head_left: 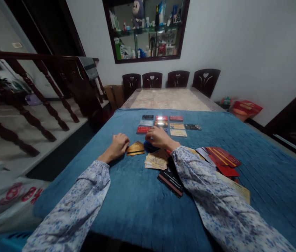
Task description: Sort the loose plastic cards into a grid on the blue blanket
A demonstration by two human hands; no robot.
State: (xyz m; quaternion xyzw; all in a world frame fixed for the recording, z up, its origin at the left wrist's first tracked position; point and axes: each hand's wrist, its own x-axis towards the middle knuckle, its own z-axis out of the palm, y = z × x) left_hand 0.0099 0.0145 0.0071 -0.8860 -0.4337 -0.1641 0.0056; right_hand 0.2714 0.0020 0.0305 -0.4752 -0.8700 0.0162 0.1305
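Note:
My left hand (118, 146) rests curled on the blue blanket (126, 206), its fingers at the edge of a small stack of gold-brown cards (135, 148). My right hand (160, 137) reaches forward with bent fingers over the near edge of a grid of cards (167, 124) laid in rows; a dark blue card (149, 146) shows under its palm. Whether it grips that card is hidden. Loose heaps lie by my right forearm: tan cards (156, 162), black cards (171, 180), red cards (222, 159).
The blanket covers the near part of a long table; its bare marble top (170, 98) runs on to several dark chairs (178, 78) at the far end. A wooden stair rail (40, 80) stands left, a glass wall cabinet (148, 29) behind, a plastic bag (3, 199) at lower left.

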